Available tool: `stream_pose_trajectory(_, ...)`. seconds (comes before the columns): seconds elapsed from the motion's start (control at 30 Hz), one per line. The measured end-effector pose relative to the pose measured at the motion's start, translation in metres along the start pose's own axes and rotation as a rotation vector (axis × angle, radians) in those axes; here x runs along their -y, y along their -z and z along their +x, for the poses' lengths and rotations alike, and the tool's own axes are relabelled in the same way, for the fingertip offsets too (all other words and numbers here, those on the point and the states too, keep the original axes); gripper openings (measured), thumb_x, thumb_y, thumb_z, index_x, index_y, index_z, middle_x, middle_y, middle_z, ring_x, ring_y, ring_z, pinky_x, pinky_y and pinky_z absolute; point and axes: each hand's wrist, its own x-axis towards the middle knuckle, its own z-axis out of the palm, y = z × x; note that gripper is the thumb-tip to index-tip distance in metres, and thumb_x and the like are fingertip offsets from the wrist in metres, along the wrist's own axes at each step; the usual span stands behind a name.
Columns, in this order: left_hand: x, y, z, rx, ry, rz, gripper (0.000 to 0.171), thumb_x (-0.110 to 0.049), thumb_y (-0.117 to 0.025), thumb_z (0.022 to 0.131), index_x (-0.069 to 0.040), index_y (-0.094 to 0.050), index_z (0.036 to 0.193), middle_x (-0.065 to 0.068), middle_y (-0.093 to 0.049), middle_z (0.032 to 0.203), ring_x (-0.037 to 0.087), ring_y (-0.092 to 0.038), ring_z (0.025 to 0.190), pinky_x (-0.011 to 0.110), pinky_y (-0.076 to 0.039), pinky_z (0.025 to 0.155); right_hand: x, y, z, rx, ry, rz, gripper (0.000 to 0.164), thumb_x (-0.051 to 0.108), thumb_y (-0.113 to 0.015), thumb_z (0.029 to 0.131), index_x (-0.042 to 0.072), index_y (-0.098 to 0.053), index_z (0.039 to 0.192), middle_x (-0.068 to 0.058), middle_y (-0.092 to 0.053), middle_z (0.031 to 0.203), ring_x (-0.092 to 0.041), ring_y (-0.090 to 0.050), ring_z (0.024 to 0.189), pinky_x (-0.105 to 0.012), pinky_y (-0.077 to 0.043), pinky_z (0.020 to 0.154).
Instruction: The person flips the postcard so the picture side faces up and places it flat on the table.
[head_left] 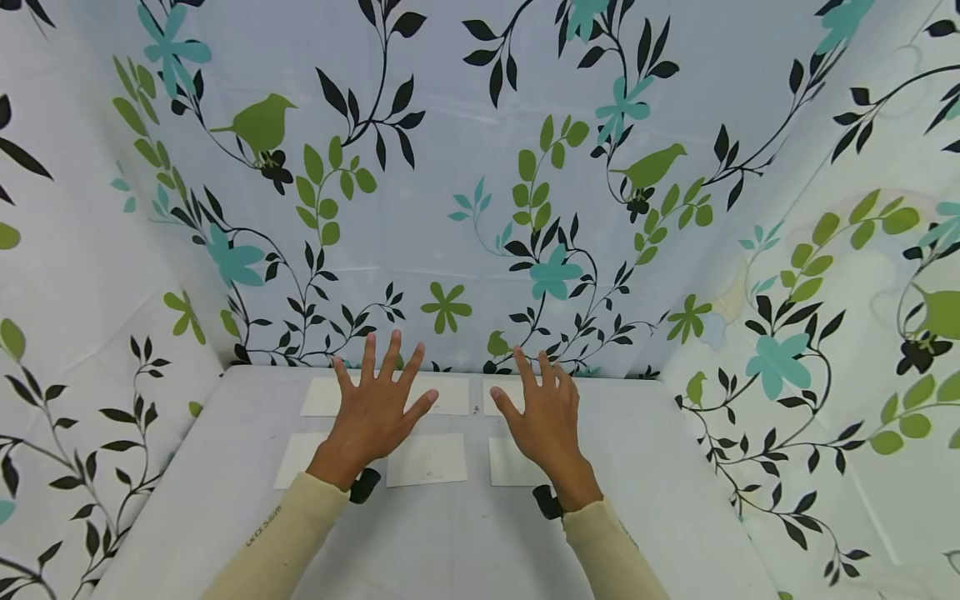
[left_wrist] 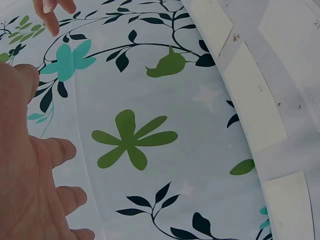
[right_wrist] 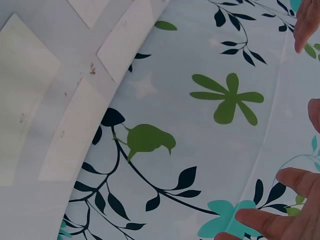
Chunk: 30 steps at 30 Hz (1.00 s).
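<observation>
My left hand point(head_left: 372, 414) is spread with straight fingers over the left part of a white table point(head_left: 450, 542). My right hand point(head_left: 550, 421) is held likewise to its right, fingers extended and a gap between the two hands. Both appear raised above the surface, and neither holds anything. Several blank-looking pale cards lie in two rows beneath and around them, among them a front middle card point(head_left: 427, 461) between the hands. The left hand partly covers the front left card point(head_left: 296, 460) and back left card point(head_left: 320, 397). The right hand hides parts of the front right card point(head_left: 512, 463) and back right card point(head_left: 495, 393).
A patterned curtain point(head_left: 450, 208) with leaves, birds and flowers hangs behind the table's back edge and along both sides. Small dark specks point(right_wrist: 92, 69) mark the tabletop between cards. A dark wrist strap point(head_left: 365, 486) shows at the left cuff, another strap point(head_left: 547, 502) at the right.
</observation>
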Motion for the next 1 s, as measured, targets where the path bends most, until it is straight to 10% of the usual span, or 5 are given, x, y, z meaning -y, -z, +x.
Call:
stream_pose_trajectory(0.7, -0.007, -0.005, 0.002, -0.019, -0.003, -0.053, 0.070, -0.061, -0.046, 0.108, -0.027, -0.032, 0.168, 0.017, -0.016, 0.179, 0.048, -0.010, 0.165, 0.088, -0.006, 0.116, -0.016, 0.000, -0.008, -0.049, -0.015, 0.080, 0.073, 0.054, -0.066, 0.101, 0.036, -0.037, 0.166, -0.024, -0.043, 0.164, -0.044, -0.046, 0.137, -0.066, -0.039, 0.108)
stream_pose_trajectory(1.0, -0.011, -0.012, 0.003, -0.116, -0.061, -0.067, 0.066, -0.058, -0.054, 0.106, -0.026, -0.045, 0.163, 0.017, -0.041, 0.169, 0.042, -0.036, 0.155, 0.076, -0.027, 0.117, -0.024, 0.000, -0.009, -0.063, -0.038, 0.123, 0.070, 0.051, -0.068, 0.101, 0.037, -0.040, 0.164, -0.022, -0.046, 0.161, -0.041, -0.049, 0.135, -0.066, -0.038, 0.110)
